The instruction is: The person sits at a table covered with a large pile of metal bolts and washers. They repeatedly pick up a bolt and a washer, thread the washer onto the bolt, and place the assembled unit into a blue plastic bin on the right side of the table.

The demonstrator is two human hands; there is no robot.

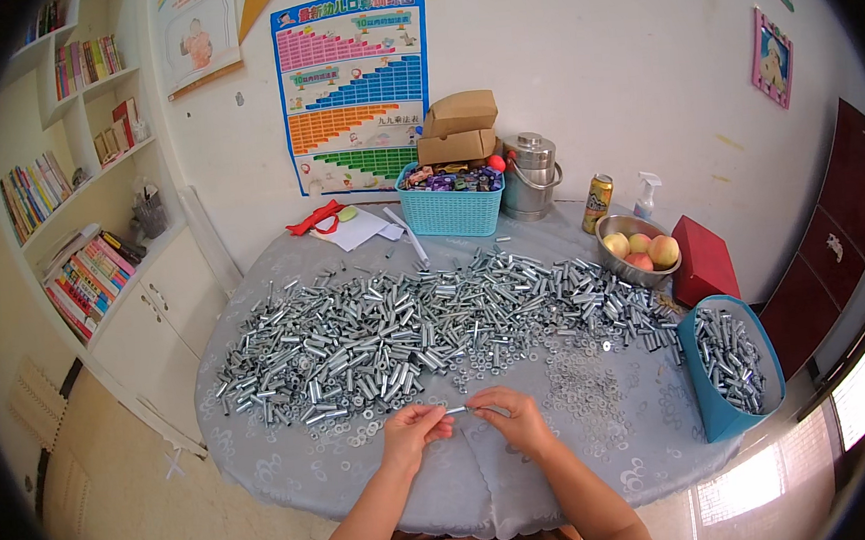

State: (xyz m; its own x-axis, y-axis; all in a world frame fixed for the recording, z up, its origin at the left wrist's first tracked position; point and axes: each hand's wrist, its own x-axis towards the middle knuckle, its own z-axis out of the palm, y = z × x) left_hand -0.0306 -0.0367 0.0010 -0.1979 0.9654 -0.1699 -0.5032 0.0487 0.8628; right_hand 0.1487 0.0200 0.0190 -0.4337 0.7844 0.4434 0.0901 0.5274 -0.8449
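Observation:
Over the near part of the table, my left hand (417, 435) and my right hand (515, 420) pinch a slim silver metal bolt (456, 410) from both ends. It lies roughly level between my fingertips; its finer details are too small to make out. Just beyond my hands spreads a wide heap of silver metal sleeves and rods (376, 324). Loose flat washers (366, 432) lie at the heap's near edge, close to my left hand. To the right of my right hand is a patch of small rings (581, 385).
A blue bin (716, 421) full of metal sleeves stands at the table's right edge. Behind it are a red box (705, 259), a steel bowl (605, 230) of fruit, a can (597, 204) and a spray bottle (646, 195). Farther back sit a turquoise basket (452, 213) and a steel pot (529, 178).

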